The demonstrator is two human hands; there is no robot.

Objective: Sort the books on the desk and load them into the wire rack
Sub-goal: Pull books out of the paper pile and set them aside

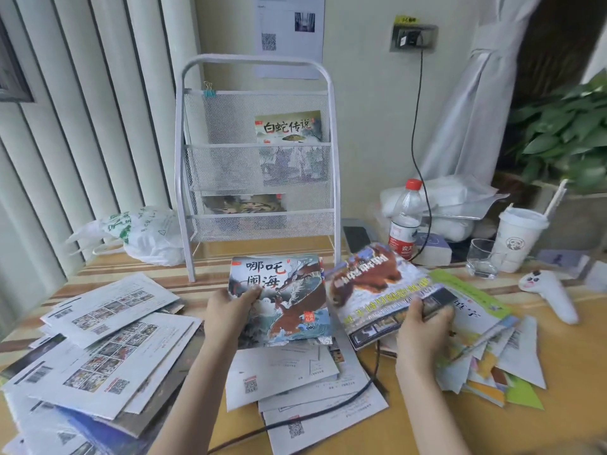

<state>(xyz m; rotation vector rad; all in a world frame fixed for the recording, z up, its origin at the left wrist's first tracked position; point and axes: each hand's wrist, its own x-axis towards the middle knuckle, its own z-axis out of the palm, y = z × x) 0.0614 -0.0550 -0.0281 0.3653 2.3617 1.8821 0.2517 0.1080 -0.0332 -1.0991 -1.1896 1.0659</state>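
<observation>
My left hand (230, 310) grips the left edge of a blue dragon picture book (289, 297), held above the desk in front of the white wire rack (256, 178). My right hand (423, 326) grips the near edge of a brown-and-white cover book (371, 290), tilted over a pile of colourful booklets (486, 349) at the right. The rack stands upright at the back with one yellow-green book (289, 126) in its top pocket and another book (243, 203) in the lower pocket. White-backed booklets (108, 333) lie spread at the left and more (295, 379) lie under my hands.
A black cable (328, 408) runs across the booklets near me. Behind the right pile stand a water bottle (405, 218), a glass (481, 257), a paper cup (517, 238) and a white controller (551, 297). A plastic bag (141, 234) lies left of the rack; a plant (565, 133) is far right.
</observation>
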